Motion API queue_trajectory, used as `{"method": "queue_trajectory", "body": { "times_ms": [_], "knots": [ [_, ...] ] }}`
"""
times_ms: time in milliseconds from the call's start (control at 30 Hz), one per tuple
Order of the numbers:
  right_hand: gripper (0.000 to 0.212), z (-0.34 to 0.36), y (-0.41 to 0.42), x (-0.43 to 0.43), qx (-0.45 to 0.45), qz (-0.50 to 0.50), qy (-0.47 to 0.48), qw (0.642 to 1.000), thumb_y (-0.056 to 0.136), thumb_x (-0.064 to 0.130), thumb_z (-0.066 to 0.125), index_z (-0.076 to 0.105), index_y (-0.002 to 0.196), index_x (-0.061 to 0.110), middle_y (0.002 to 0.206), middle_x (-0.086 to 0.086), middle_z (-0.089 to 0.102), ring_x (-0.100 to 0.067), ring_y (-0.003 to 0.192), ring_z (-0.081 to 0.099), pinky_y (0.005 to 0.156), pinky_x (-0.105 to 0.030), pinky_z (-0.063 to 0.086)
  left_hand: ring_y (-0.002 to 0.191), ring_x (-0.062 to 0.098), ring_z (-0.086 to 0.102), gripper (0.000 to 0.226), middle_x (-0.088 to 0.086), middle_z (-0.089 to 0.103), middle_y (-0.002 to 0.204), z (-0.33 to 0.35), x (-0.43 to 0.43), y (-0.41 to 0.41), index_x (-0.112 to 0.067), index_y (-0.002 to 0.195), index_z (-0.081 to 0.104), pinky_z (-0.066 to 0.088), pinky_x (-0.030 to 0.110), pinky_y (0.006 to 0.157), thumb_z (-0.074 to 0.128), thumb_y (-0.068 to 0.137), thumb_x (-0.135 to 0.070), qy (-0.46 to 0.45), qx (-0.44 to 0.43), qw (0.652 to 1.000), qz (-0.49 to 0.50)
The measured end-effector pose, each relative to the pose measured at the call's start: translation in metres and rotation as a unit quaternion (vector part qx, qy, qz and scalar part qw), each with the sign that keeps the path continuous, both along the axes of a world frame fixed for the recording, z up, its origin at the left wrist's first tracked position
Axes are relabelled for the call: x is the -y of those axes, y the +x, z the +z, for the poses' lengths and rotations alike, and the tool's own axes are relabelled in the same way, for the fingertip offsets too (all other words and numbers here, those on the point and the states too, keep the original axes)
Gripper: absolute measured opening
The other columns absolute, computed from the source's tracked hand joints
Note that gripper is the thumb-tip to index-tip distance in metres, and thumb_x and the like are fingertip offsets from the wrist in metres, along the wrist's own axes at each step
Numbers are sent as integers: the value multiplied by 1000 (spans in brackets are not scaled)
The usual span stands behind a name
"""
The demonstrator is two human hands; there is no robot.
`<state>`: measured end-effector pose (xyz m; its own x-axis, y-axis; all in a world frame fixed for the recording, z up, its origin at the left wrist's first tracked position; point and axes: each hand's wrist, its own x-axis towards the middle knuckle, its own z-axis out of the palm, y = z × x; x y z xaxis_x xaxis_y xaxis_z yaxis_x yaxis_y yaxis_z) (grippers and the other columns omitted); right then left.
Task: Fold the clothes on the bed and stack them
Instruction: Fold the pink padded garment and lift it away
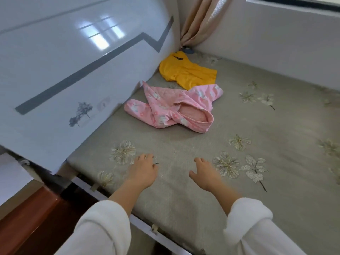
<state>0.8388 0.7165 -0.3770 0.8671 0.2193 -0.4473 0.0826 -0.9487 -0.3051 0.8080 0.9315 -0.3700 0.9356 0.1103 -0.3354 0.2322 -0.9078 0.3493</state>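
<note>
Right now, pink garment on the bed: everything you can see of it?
The pink garment is soft printed fabric, white and orange motifs, with a hood-like opening showing plain pink lining. It lies crumpled, unfolded on the grey flowered bed, by the white headboard; its far edge meets the yellow garment. Left hand and right hand are clear of it.

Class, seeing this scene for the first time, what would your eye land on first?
The crumpled pink garment lies unfolded on the grey flowered bed beside the glossy white panel, the yellow garment just beyond it toward the curtain corner. Nearer the camera, the left hand and right hand are both empty.
</note>
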Motion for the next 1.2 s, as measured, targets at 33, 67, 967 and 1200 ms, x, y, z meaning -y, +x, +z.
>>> {"method": "queue_trajectory", "body": {
  "times_ms": [33, 67, 967, 1200],
  "knots": [
    [53, -8, 16, 0, -5, -11, -7, 1000, 98, 37, 45, 33, 142, 9, 139, -10, 42, -27, 125, 42, 100, -37, 40, 127, 23, 36, 42, 5, 40, 142, -8, -2, 17, -16, 139, 39, 36, 38, 101, 35, 99, -30, -1, -5, 1000, -11],
    [53, -16, 33, 0, -8, -20, -14, 1000, 98, 37, 45, 33, 141, 9, 139, -10, 42, -27, 126, 42, 100, -37, 40, 127, 22, 36, 42, 5, 40, 141, -18, -4, 34, -16, 139, 39, 36, 37, 101, 35, 99, -30, 1, -7, 1000, -20],
    [16, -203, 327, 44, 109, -75, -33, 991, 86, 20, 58, 63, 97, 10, 107, -6, 53, -31, 99, 56, 67, -30, 31, 114, 39, 48, 26, 21, 44, 135, -234, -35, 379, -4, 112, 63, 42, 46, 89, 60, 86, -7, -6, 67, 997, -39],
    [53, -165, 251, 38, 51, -155, -16, 986, 77, 14, 53, 30, 125, 20, 71, 4, 45, -27, 63, 47, 53, -32, 33, 91, 26, 54, 14, 9, 59, 92, -205, -32, 334, -4, 79, 61, 33, 28, 69, 60, 78, 10, -158, 150, 970, -110]
  ]
}}
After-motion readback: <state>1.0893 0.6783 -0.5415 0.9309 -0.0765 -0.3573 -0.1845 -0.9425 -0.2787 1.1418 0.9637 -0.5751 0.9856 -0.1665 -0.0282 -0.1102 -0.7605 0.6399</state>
